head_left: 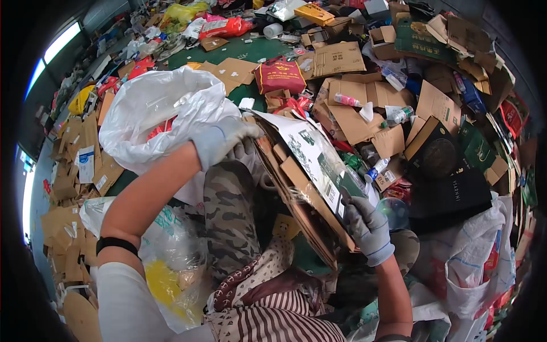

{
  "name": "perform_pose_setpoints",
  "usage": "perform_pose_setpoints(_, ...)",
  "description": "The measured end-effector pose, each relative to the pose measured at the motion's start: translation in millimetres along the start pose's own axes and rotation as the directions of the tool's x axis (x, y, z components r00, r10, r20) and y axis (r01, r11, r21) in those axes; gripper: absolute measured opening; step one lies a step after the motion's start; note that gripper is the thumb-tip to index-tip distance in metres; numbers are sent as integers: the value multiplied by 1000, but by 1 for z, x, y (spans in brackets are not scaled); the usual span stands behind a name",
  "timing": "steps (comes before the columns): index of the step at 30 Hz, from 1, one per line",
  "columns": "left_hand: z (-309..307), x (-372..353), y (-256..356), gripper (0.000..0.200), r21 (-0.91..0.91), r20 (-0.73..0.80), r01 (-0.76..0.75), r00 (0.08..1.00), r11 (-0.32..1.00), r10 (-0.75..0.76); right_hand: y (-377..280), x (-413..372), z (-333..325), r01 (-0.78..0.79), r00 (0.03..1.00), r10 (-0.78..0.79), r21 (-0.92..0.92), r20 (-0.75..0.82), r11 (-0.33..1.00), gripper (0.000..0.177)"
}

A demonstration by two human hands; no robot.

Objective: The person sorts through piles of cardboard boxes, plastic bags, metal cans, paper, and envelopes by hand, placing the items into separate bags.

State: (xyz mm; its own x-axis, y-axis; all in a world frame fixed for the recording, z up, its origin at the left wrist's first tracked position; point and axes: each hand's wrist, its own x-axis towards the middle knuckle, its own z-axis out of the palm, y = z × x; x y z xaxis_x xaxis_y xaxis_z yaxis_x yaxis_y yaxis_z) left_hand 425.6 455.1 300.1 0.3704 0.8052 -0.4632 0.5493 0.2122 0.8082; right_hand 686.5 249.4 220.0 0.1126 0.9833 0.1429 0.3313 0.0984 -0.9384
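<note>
A flattened cardboard stack [307, 182] sat between both gloved hands: the left hand [219, 139] gripped its top end, the right hand [367, 228] its lower edge.

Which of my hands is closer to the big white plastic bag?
Left. Your left hand grips the top end of the cardboard stack, right beside the white plastic bag; your right hand holds its lower end, well away.
</note>
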Motion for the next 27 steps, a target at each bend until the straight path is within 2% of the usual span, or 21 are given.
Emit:
perform_pose_setpoints(1, 15, 23, -15, 36, 14, -99, -64, 993, 998, 65, 5, 0, 4, 46, 999, -49, -203, -9, 978, 16)
perform_pose_setpoints(2, 28, 36, -23, 52, 138, -128, -69, 988, 988, 86, 11, 1, 7, 85, 995, -95, -400, -6, 913, 17)
perform_pose_setpoints(4, 48, 92, -71, 77, 597, -350, -49, 882, 801, 315, 11, 4, 15, 109, 991, -133, -615, 5, 781, 16)
perform_pose_setpoints(7, 52, 125, -72, 95, 144, -458, 33, 888, 989, 37, 24, 13, 26, 12, 998, -47, -615, -41, 788, 12)
perform_pose_setpoints(8, 51, 117, -67, 93, 71, -527, -57, 846, 996, 86, 35, 20, 31, -16, 999, -12, -628, -41, 778, 12)
perform_pose_setpoints(9, 52, 120, -70, 84, -185, -506, -215, 857, 959, 95, 40, 27, 35, -32, 999, 14, -644, -33, 765, 12)
perform_pose_setpoints(10, 50, 124, -71, 75, -428, -496, -357, 861, 830, 114, 38, 33, 38, -4, 999, -24, -657, -33, 754, 12)
perform_pose_setpoints(11, 42, 128, -67, 63, -584, -449, -199, 887, 787, -108, 35, 41, 41, 29, 997, -67, -671, -30, 741, 13)
perform_pose_setpoints(12, 41, 160, -90, 55, -708, -402, -173, 896, 685, -189, 32, 49, 44, 62, 994, -109, -685, -27, 726, 13)
perform_pose_setpoints(13, 40, 154, -84, 54, -655, -444, -159, 872, 739, -206, 28, 58, 45, 40, 990, -114, -604, -84, 796, 14)
perform_pose_setpoints(14, 48, 149, -75, 53, -598, -480, -135, 849, 790, -218, 18, 68, 45, 48, 991, -116, -631, -67, 775, 13)
perform_pose_setpoints(15, 87, 200, -103, 60, -314, -690, -187, 718, 931, -89, 5, 77, 43, 56, 992, -118, -657, -51, 752, 13)
perform_pose_setpoints(17, 96, 170, -80, 65, -603, -578, -330, 808, 727, -112, 7, 91, 42, 119, 986, -167, -719, 3, 685, 13)
perform_pose_setpoints(18, 97, 163, -75, 64, -715, -531, -355, 836, 602, -139, 7, 98, 44, 93, 993, -111, -759, 28, 645, 15)
perform_pose_setpoints(19, 93, 166, -74, 60, -813, -436, -306, 884, 496, -168, 6, 104, 49, 73, 997, -49, -796, 54, 601, 17)
perform_pose_setpoints(20, 97, 164, -76, 63, -789, -431, -311, 895, 529, -118, 6, 108, 54, 62, 996, 14, -832, 84, 551, 19)
perform_pose_setpoints(22, 108, 144, -63, 71, -735, -430, -342, 903, 586, -13, 11, 120, 59, 116, 993, -45, -862, 107, 493, 18)
perform_pose_setpoints(23, 113, 143, -59, 75, -683, -480, -339, 876, 647, -47, 11, 127, 60, 118, 993, -50, -876, 107, 468, 18)
perform_pose_setpoints(24, 119, 152, -64, 73, -721, -469, -391, 883, 573, 13, 11, 132, 61, 117, 993, -53, -889, 104, 443, 18)
perform_pose_setpoints(26, 117, 139, -53, 69, -793, -403, -317, 913, 521, -58, 2, 139, 63, 107, 987, 69, -915, 145, 390, 16)
perform_pose_setpoints(27, 120, 143, -54, 71, -793, -425, -335, 903, 510, -68, -1, 141, 65, 119, 979, 117, -932, 168, 343, 15)
